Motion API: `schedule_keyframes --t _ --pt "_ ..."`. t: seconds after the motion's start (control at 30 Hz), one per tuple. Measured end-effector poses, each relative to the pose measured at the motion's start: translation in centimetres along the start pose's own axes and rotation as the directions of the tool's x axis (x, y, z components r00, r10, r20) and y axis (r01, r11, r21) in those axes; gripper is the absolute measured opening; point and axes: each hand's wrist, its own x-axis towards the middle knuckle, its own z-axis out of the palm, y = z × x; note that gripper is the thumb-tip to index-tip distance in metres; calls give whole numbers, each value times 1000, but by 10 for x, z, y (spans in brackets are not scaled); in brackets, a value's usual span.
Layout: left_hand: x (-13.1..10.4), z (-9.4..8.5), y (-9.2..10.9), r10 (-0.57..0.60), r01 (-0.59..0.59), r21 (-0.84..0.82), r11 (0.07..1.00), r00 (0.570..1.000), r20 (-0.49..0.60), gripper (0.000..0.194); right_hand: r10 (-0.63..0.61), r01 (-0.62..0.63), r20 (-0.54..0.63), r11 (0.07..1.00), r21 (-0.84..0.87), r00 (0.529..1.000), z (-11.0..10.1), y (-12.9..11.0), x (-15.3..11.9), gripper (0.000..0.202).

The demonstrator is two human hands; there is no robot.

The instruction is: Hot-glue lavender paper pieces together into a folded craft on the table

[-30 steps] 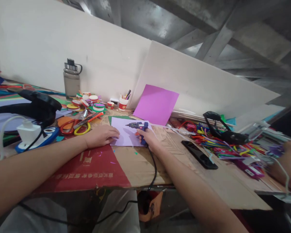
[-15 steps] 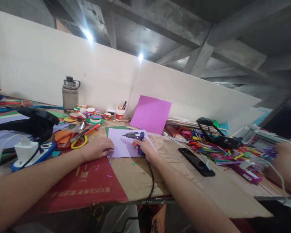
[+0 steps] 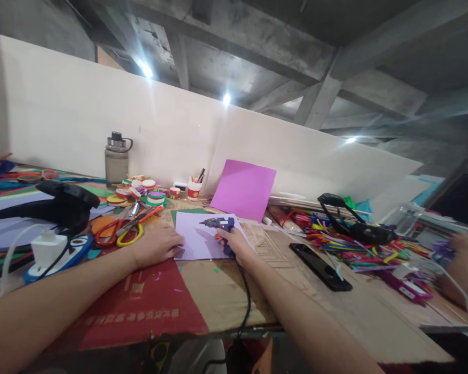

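A blue hot glue gun is gripped in my right hand, its nozzle pointing left above a light purple sheet. Its black cord runs down over the table's front edge. My left hand rests at the sheet's left edge, fingers bent with the tips on or near the paper; whether they pinch it is hard to tell. Under the back of the sheet a green piece shows. Scissors with red and yellow handles lie left of my left hand.
A bottle, ribbon rolls and a pen cup stand behind. A magenta sheet leans on the white board. Rightward are a black phone, colourful sticks and another person's hand. A white plug sits left.
The whole view has shifted slightly, with the table lower in the picture. My two hands and the glue gun keep nearly the same places over the sheet.
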Motion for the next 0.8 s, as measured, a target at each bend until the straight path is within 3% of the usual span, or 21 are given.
schedule_keyframes --t 0.27,0.8 --pt "0 -2 2 -16 14 41 999 999 36 21 11 -11 -14 1000 25 1000 2 -3 -5 19" --pt "2 -5 4 116 -116 73 991 993 11 21 -7 7 0 1000 -28 1000 -1 2 2 24"
